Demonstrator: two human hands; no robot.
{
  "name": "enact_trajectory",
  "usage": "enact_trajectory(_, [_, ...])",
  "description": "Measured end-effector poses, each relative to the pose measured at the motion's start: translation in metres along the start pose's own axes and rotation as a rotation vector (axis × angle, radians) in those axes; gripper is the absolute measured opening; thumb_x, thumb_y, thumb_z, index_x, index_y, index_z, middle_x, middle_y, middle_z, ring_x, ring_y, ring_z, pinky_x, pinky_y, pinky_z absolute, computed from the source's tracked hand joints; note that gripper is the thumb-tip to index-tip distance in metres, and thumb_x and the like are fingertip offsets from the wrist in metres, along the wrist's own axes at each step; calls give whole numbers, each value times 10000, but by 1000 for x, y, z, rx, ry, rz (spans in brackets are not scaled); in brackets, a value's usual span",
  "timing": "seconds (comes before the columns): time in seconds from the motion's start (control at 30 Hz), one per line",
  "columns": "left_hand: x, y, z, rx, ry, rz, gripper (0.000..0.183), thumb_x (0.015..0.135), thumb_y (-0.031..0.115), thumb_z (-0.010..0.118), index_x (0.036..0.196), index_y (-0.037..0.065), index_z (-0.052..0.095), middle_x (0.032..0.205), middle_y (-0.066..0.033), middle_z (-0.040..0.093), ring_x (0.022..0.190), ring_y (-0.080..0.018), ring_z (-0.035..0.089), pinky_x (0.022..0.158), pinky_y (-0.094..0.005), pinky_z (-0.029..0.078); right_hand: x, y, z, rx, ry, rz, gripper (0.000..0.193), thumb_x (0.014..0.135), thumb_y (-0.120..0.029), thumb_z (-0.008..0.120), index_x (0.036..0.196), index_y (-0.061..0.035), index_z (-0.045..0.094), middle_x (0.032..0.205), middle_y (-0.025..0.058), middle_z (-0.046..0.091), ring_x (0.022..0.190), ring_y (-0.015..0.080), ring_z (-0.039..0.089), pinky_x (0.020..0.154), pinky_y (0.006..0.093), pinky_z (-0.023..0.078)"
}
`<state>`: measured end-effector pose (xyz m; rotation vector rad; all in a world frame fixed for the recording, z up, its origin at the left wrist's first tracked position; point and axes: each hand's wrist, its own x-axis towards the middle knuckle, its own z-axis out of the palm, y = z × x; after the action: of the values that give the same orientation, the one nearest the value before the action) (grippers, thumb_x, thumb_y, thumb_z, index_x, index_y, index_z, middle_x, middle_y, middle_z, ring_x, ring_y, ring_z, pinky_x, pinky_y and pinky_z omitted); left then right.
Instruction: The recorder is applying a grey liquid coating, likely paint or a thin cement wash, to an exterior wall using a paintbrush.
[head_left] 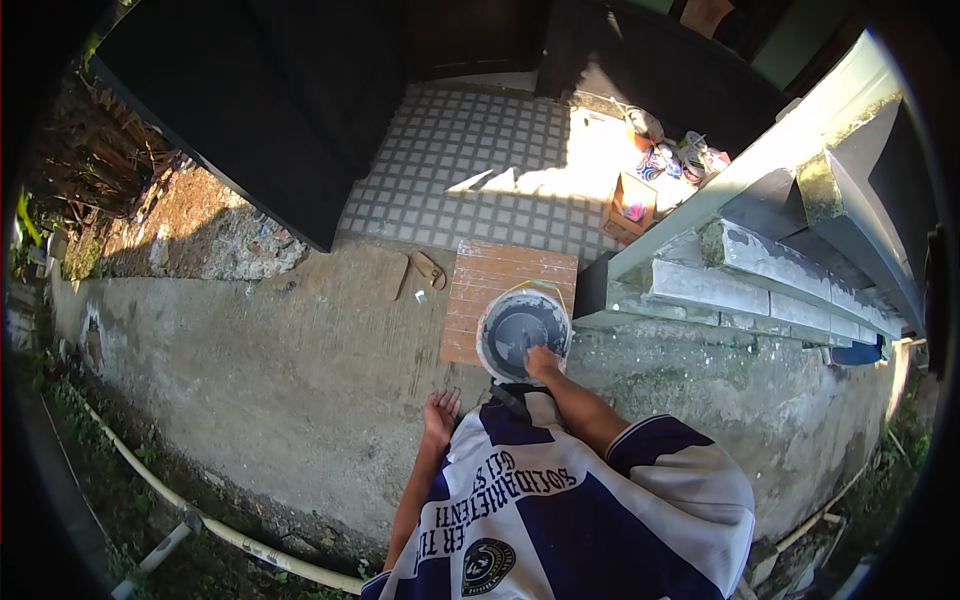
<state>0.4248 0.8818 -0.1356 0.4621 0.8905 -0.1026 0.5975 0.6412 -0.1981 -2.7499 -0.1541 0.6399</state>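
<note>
A round bucket (pixel 483 345) with a smeared pale rim and a thin yellow handle holds dark grey liquid (pixel 515 330). It stands on a brown, paint-spotted wooden board (pixel 470 300). My right hand (pixel 543 362) is closed over the near right side of the bucket's opening; whatever it grips, possibly something dipping into the liquid, is too small to make out. Left of the bucket and apart from it, my left hand (pixel 441 412) hangs with loosely bent fingers, seemingly holding nothing.
Sandals (pixel 428 270) lie on the concrete left of the board. A tiled porch floor (pixel 460 150) lies beyond, with a cardboard box (pixel 630 208) at its right. Grey paint-marked steps (pixel 740 285) rise to the right. A dark panel (pixel 270 100) stands far left; a pale pipe (pixel 240 540) runs near left.
</note>
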Motion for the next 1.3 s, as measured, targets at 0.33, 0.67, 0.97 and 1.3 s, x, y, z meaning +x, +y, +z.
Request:
enact_trajectory(0.33, [-6,11,-15,-12,-21,-12,571,883,343,443,1305,-18,307,1357,-154,386,1203,-235,448,968,-319,376,-11,-8,4,-77,-106,-12,301,791,-313,573,953,-62,611,987,156,610,937,320,595,811,412,481])
enact_trajectory(0.67, [-15,32,-47,-14,-76,-57,495,904,335,399,1278,14,357,1318,-105,455,1162,-194,495,672,-209,410,-36,-19,-2,-44,-14,-31,286,876,-284,468,945,-48,614,911,189,623,874,372,592,763,464,479])
enact_trajectory(0.97, [-26,51,-77,183,-126,-134,385,953,288,278,1196,37,440,1236,-79,534,1083,-173,561,397,-173,306,-86,-58,-40,1272,282,175,294,921,-288,477,1026,-32,578,720,59,580,624,143,531,565,275,434])
enact_trajectory(1.3, [-8,49,-125,741,-200,-308,444,904,305,355,1268,57,405,1273,-88,507,1070,-188,564,433,-180,306,-246,-70,-100,2029,265,-36,297,917,-109,451,1205,-38,452,1003,81,593,857,172,569,727,289,441])
